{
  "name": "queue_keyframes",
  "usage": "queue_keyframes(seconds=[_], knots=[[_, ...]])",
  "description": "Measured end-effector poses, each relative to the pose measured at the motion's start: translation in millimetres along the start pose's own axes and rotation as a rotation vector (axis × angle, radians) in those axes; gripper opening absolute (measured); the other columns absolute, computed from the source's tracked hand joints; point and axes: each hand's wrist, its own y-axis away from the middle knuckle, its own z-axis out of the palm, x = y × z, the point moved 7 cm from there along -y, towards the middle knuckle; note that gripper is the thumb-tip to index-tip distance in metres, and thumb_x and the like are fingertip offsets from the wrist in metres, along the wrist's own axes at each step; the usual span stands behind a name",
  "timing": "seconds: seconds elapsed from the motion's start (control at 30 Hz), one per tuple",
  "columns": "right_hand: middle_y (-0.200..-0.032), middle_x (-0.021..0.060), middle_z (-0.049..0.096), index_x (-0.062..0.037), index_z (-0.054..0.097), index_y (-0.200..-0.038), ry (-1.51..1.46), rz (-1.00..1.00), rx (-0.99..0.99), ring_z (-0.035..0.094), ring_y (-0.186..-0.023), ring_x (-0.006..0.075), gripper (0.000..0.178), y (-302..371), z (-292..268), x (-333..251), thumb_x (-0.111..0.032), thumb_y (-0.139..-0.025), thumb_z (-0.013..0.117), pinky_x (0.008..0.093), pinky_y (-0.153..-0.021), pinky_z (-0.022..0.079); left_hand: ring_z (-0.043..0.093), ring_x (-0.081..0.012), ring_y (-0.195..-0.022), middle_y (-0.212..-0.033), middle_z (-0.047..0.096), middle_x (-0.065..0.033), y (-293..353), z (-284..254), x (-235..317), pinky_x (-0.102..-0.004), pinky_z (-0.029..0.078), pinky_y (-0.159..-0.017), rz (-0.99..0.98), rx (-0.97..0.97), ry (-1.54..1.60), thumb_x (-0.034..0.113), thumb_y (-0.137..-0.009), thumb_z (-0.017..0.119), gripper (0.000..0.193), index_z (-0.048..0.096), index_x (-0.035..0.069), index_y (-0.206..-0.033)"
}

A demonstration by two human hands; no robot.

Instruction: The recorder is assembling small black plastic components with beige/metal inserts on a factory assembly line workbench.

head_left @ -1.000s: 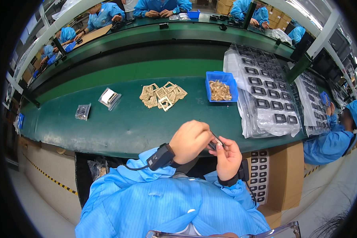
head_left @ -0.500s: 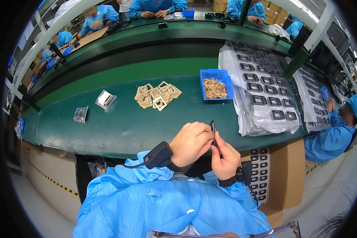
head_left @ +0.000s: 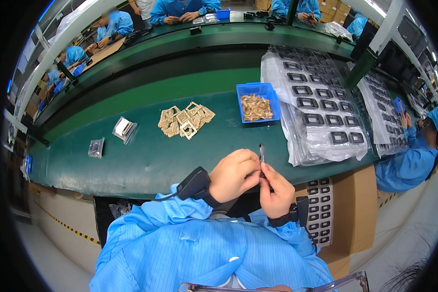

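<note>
Close to the table's near edge, both hands meet around a small thin black part, seen nearly edge-on. My left hand has its fingers curled against the part's left side. On the other side, my right hand pinches it between thumb and fingers. Much of the part is covered by the fingers, so its full shape does not show. Beyond the hands lies a loose pile of tan square frames. A blue bin to its right holds many small tan pieces.
Plastic-covered stacked trays of black frames fill the table's right side. Two small clear bags lie at left. An open carton with more black frames stands below right. Co-workers in blue sit across and at right.
The view has shifted slightly, so the table items sit a little further left. My hands stay together on the black part, and its upper end shows a bit higher above the fingers.
</note>
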Motion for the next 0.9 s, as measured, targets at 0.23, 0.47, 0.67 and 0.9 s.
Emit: queue_keyframes(seconds=[0.23,0.47,0.67,0.9], knots=[[-0.121,0.0179,0.067,0.0024,0.061,-0.129,-0.52,0.45,-0.001,0.068,-0.107,0.0212,0.043,25.5,7.5,44.3,0.013,-0.087,0.06,0.0288,-0.088,0.054,0.063,-0.0252,-0.081,-0.09,0.062,-0.011,-22.9,10.2,-34.4,-0.0338,0.051,-0.075,-0.191,-0.142,0.18,0.001,-0.076,0.066,0.009,0.062,0.001,-0.084],[-0.129,0.0168,0.062,0.0045,0.048,-0.14,-0.867,0.61,0.044,0.065,-0.113,0.0239,0.046,31.6,1.0,57.9,0.01,-0.095,0.055,0.029,-0.09,0.054,0.064,-0.0248,-0.071,-0.086,0.065,-0.0108,-71.2,-16.6,-78.6,-0.0332,0.051,-0.063,-0.205,0.081,-0.171,0.009,-0.084,0.068,0.008,0.066,0.003,-0.089],[-0.129,0.0165,0.062,0.004,0.047,-0.14,-0.887,0.649,-0.005,0.065,-0.112,0.0238,0.045,33.0,6.8,57.4,0.006,-0.097,0.056,0.0284,-0.09,0.054,0.069,-0.0278,-0.073,-0.081,0.07,-0.0147,-86.4,-10.0,-123.4,-0.0352,0.054,-0.068,-0.317,0.114,-0.303,0.011,-0.084,0.067,0.012,0.07,0.001,-0.091],[-0.129,0.0165,0.062,0.0035,0.046,-0.141,-0.897,0.682,-0.019,0.066,-0.11,0.0232,0.045,33.6,13.4,55.1,0.007,-0.097,0.054,0.0285,-0.089,0.054,0.069,-0.0209,-0.073,-0.084,0.072,-0.015,-77.9,-18.1,-129.6,-0.0314,0.054,-0.068,-0.443,0.068,-0.191,0.013,-0.086,0.07,0.014,0.074,0.001,-0.092]])
